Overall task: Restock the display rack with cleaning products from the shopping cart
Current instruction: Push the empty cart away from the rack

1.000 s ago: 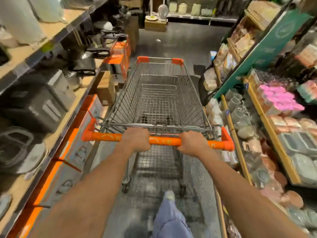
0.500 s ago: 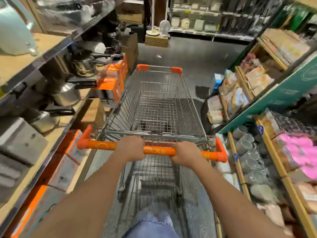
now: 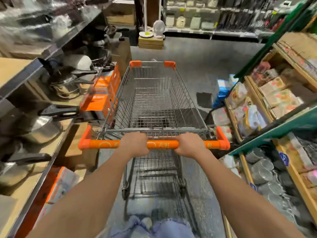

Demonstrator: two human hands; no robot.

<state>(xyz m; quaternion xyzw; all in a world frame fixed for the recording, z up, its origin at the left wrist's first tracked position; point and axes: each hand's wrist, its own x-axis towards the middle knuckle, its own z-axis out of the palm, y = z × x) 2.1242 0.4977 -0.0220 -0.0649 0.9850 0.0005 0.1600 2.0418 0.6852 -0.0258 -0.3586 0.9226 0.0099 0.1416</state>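
Observation:
A wire shopping cart (image 3: pixel 154 93) with orange corner caps stands in the aisle straight ahead of me. Its basket holds nothing that I can see. My left hand (image 3: pixel 134 144) grips the orange handle bar (image 3: pixel 163 144) left of centre, fingers curled over it. My right hand (image 3: pixel 190 145) grips the same bar right of centre. No cleaning products show in the cart.
Shelves on the left (image 3: pixel 56 127) carry steel pots, pans and orange boxes (image 3: pixel 101 100). Racks on the right (image 3: pixel 267 100) hold packaged goods and glassware. A small white fan (image 3: pixel 159 29) on boxes stands at the aisle's far end. Dark floor (image 3: pixel 197 66) lies ahead.
The cart and I have rolled forward along the aisle; shelf goods slid back past me and the far wall came closer. Both hands kept their grip on the bar.

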